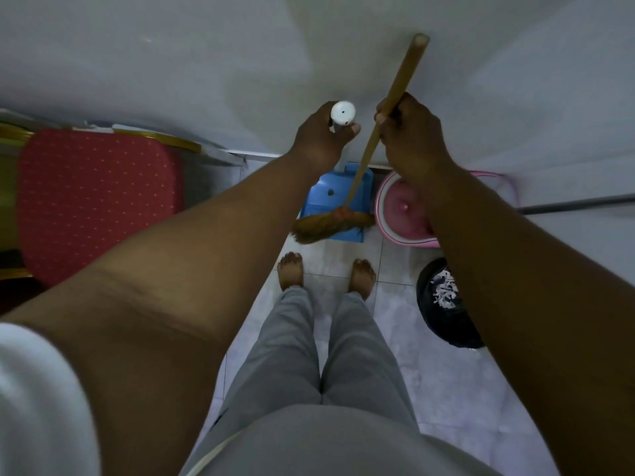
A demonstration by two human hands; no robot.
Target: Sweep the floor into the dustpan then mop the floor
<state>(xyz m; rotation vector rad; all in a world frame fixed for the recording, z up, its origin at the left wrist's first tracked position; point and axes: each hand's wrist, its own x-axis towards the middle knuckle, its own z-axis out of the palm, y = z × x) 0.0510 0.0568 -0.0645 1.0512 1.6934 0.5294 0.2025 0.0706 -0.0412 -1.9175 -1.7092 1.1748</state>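
My left hand (321, 139) grips the white top of the dustpan handle (342, 113). The blue dustpan (330, 197) stands on the tiled floor by the wall, just ahead of my bare feet. My right hand (409, 132) grips the wooden broom handle (400, 82), which leans up toward the wall. The broom's brown bristles (330, 225) lie across the dustpan's front lip. A small dark speck sits inside the dustpan.
A pink mop bucket (402, 214) stands right of the dustpan, with a grey mop pole (577, 205) reaching right. A black bin (443, 304) with paper scraps is at my right foot. A red chair (96, 201) is on the left. The white wall is straight ahead.
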